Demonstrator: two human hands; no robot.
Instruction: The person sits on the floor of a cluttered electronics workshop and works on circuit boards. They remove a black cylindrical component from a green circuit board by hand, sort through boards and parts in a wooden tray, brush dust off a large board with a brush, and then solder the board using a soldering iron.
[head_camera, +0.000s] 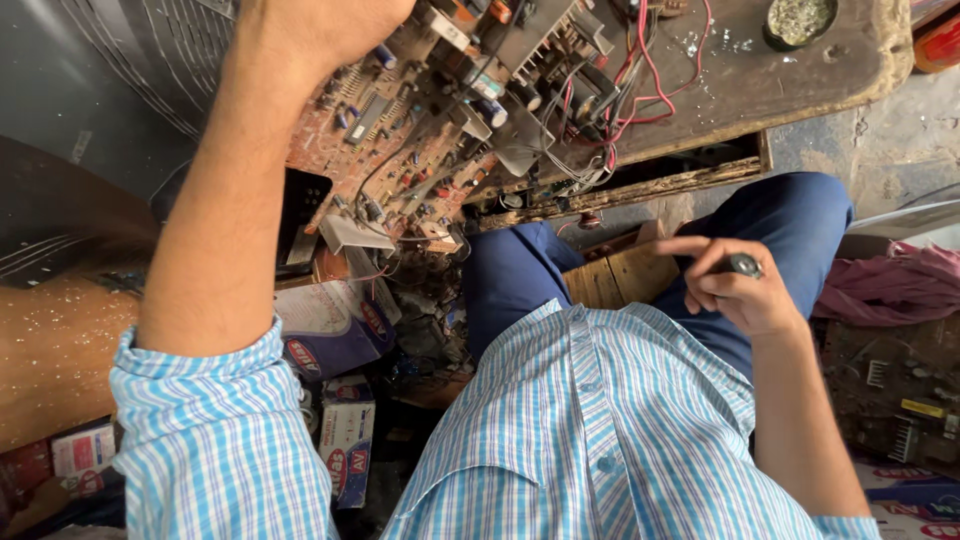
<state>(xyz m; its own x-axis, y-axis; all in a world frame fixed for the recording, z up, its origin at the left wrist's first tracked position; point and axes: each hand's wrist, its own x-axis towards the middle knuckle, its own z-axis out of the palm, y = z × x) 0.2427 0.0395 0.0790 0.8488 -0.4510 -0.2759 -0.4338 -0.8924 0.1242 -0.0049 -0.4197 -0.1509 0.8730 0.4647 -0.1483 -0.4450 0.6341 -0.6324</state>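
My left hand (320, 30) reaches up to the top edge of the picture and rests on the brown circuit board (420, 150), gripping its upper left part; the fingers are cut off by the frame. The board is crowded with capacitors, chips and red and black wires (640, 90), and it lies tilted on a worn wooden workbench (800, 80). My right hand (740, 285) hovers over my lap above my blue trousers (800, 220), fingers curled around a small dark round object (745, 265).
A small round tin (800, 18) sits on the bench at the top right. Cardboard boxes (335, 330) lie on the floor at lower left. A pink cloth (890, 285) and another circuit board (895, 400) lie at right. A dark television casing (110, 80) fills the upper left.
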